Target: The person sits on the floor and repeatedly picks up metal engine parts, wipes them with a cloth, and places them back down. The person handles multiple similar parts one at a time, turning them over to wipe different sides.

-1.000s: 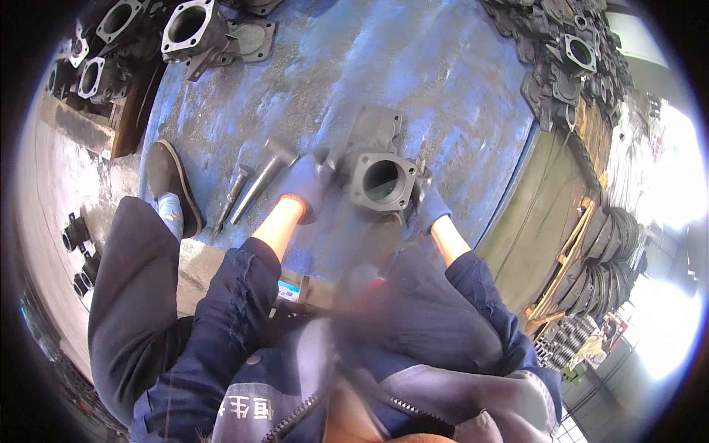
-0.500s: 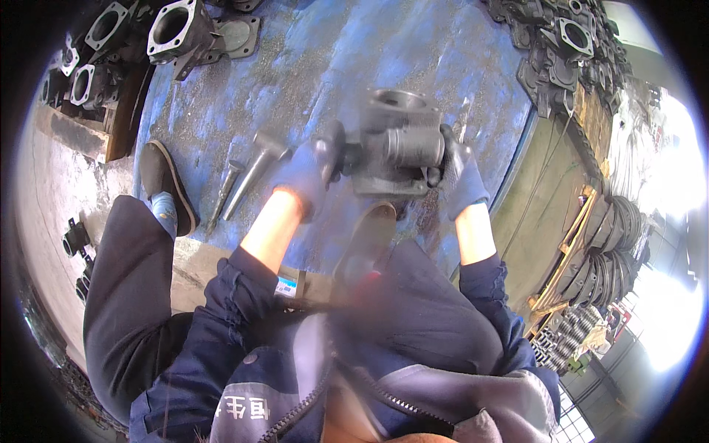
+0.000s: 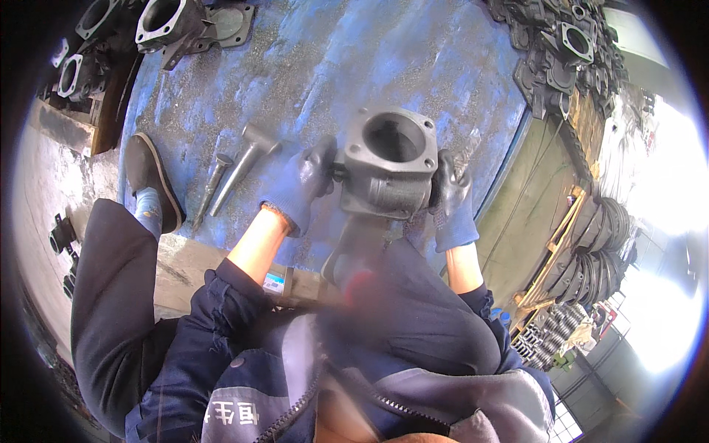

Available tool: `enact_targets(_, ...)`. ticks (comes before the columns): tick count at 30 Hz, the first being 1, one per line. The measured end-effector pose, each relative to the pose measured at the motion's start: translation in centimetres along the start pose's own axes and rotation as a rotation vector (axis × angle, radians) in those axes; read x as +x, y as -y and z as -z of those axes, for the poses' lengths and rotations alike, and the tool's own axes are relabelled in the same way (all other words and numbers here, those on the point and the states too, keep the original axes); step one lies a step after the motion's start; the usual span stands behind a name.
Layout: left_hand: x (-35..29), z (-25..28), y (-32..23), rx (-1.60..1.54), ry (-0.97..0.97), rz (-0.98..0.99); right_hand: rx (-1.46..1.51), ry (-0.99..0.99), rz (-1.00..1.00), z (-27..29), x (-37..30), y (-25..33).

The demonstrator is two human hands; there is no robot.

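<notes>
Here, the gloved left hand and right hand grip opposite sides of a dark metal casting held between them, round bore upward. Left of the left hand, a hammer and a rod lie on the blue surface.

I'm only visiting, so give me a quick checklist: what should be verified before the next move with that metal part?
1. Both hands on the part: ok, left hand and right hand grip its two sides.
2. Gloves on: ok, both hands wear them.
3. Round opening in view: ok, it shows on the upper side.
4. Hammer and rod apart from the part: ok, both lie left of the left hand.
5. Shoe away from the blue surface: not ok, it overlaps the left edge.
6. Underside sound: cannot tell, it is hidden.
</notes>
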State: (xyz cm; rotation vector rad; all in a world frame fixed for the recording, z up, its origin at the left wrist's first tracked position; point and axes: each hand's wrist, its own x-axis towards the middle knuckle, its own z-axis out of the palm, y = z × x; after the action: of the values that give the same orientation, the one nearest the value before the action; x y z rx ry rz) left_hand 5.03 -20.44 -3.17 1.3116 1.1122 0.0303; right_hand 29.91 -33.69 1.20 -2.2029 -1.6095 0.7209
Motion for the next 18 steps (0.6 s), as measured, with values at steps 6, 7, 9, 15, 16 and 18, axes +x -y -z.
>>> enact_targets(6, -0.6, -0.5, -1.9, -0.405, 0.057, 0.092, -0.54, -0.212, 0.209, 1.2, -0.2, 1.9)
enact_targets(7, -0.7, -0.6, -1.9, -0.367, 0.036, 0.031, -0.418, -0.198, 0.152, 1.4, -0.2, 2.0)
enact_targets(9, -0.8, -0.8, -1.7, -0.353, -0.038, -0.109, -0.239, -0.21, 0.103, 1.4, -0.5, 2.0)
enact_targets(15, -0.4, -1.2, -0.2, -0.463, 0.023, -0.228, 0.355, -0.192, -0.158, -0.3, -1.4, -1.2)
enact_targets(16, -0.5, -1.3, -0.1, -0.57, 0.017, -0.246, 0.784, -0.197, -0.39, -0.4, -0.9, -2.1)
enact_targets(18, -0.8, -1.3, -0.4, -0.577, -0.001, -0.382, 1.263, -0.131, -0.493, -0.7, -0.8, -3.3)
